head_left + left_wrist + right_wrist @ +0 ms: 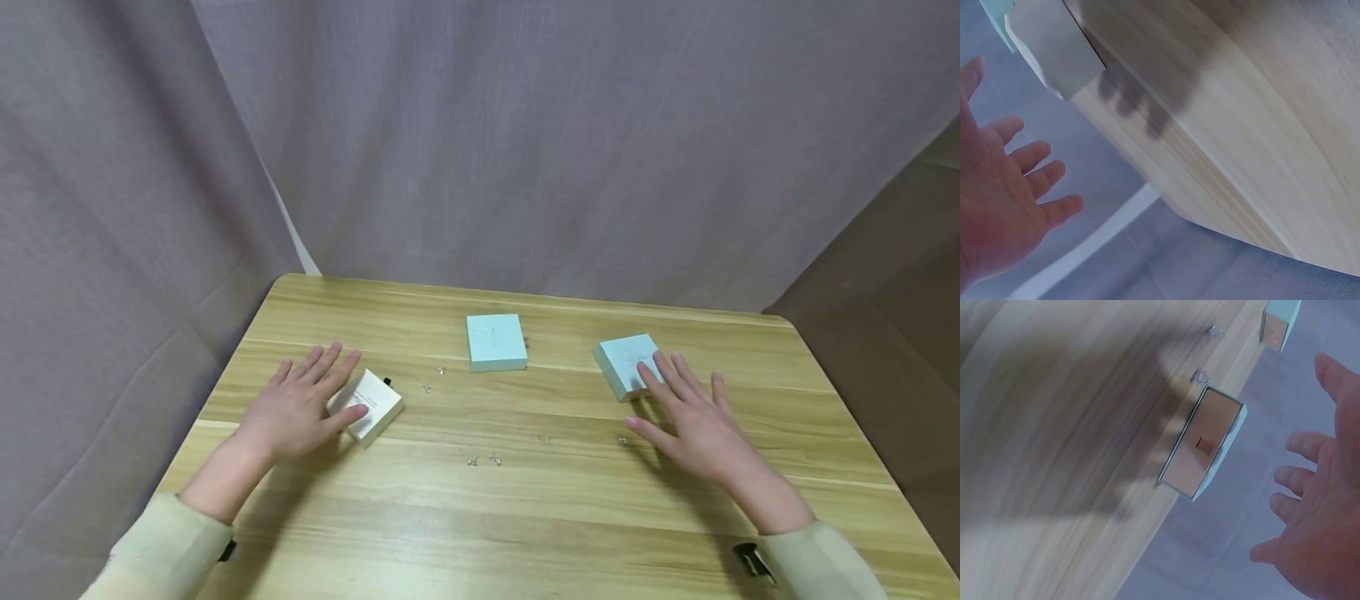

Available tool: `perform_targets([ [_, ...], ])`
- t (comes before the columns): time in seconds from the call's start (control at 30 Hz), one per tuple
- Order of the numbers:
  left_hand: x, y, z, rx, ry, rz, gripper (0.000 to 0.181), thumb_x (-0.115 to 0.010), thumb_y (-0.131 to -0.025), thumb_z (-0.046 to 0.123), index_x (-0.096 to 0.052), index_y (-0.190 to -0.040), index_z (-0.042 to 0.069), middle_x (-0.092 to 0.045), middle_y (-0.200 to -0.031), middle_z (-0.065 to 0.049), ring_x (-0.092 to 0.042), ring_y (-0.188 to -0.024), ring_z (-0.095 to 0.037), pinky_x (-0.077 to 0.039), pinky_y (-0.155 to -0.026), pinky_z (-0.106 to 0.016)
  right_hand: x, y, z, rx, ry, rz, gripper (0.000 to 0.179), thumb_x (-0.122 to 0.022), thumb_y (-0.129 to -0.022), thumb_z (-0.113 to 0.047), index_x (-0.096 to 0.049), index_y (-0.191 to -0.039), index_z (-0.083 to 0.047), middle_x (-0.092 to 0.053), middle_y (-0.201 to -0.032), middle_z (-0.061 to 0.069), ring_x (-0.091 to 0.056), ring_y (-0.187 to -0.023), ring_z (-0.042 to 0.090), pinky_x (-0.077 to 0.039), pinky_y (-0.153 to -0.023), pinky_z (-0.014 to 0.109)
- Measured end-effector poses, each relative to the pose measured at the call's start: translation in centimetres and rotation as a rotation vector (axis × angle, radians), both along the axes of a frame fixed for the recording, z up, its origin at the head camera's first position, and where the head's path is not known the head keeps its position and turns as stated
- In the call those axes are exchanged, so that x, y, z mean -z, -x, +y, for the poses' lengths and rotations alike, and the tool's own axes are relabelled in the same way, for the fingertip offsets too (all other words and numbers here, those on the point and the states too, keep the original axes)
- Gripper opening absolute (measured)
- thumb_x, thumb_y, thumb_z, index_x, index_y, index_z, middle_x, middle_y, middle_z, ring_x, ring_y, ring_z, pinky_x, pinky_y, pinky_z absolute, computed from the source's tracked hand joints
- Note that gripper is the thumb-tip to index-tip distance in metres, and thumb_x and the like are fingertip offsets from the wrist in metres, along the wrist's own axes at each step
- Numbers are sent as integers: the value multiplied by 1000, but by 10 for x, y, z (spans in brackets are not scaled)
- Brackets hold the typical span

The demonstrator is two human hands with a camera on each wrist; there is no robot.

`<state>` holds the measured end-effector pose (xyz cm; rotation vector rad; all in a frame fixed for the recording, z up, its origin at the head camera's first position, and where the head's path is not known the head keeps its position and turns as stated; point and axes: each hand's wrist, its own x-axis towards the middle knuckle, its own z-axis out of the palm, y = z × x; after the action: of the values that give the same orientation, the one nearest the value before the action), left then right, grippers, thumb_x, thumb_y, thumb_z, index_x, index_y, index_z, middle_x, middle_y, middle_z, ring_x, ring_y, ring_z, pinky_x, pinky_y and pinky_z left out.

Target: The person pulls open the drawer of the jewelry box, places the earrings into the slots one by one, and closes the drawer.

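Note:
My left hand (292, 412), fingers spread, is held over the table beside a white box (377, 406), its thumb overlapping the lid in the head view. On the right, my right hand (693, 429) is also spread out, its fingertips overlapping a pale blue box (626, 360). In the right wrist view that box shows a pinkish drawer front (1194, 456) with a small tab, apart from the fingers. Neither hand holds anything. Small silvery studs like earrings lie about: one (622, 440) by the right thumb, a pair (497, 459) nearer me, others (441, 370) right of the white box.
Another pale blue box (497, 340) sits at the back middle of the wooden table (420, 525). Grey cloth (525, 150) hangs behind and to the left, with brown panels (892, 275) on the right. Dark clips (752, 560) show by the sleeves.

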<state>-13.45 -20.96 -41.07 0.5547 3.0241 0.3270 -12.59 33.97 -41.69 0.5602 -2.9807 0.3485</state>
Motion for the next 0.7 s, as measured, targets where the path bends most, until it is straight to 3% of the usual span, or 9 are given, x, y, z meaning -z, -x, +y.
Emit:
perform_targets([
  [0.23,3,-2,13,26,36,-10,83,-56,-105,62,-33,-170,15,-29,-174,-18,-27,-159,-46,-20,-127,-71,-1,4,-14,-39,-8,8,86,-70,-102,-52,-35,-167,-7,-25,-174,24,-13,-164,42,11,-124,76],
  [0.47,10,-6,23,74,50,43,80,-64,-103,54,-40,-166,11,-36,-170,-20,-34,-156,-46,-28,-125,-69,-4,4,-26,-64,8,-7,85,-70,-102,-51,-35,-168,-11,-25,-175,21,-18,-162,47,6,-125,76],
  [0.7,17,-11,30,95,77,71,81,-65,-103,53,-41,-165,8,-38,-169,-21,-38,-154,-46,-32,-124,-67,-5,4,-35,-79,-9,-39,85,-67,-103,-53,-34,-168,-10,-24,-175,20,-17,-162,45,7,-126,74],
])
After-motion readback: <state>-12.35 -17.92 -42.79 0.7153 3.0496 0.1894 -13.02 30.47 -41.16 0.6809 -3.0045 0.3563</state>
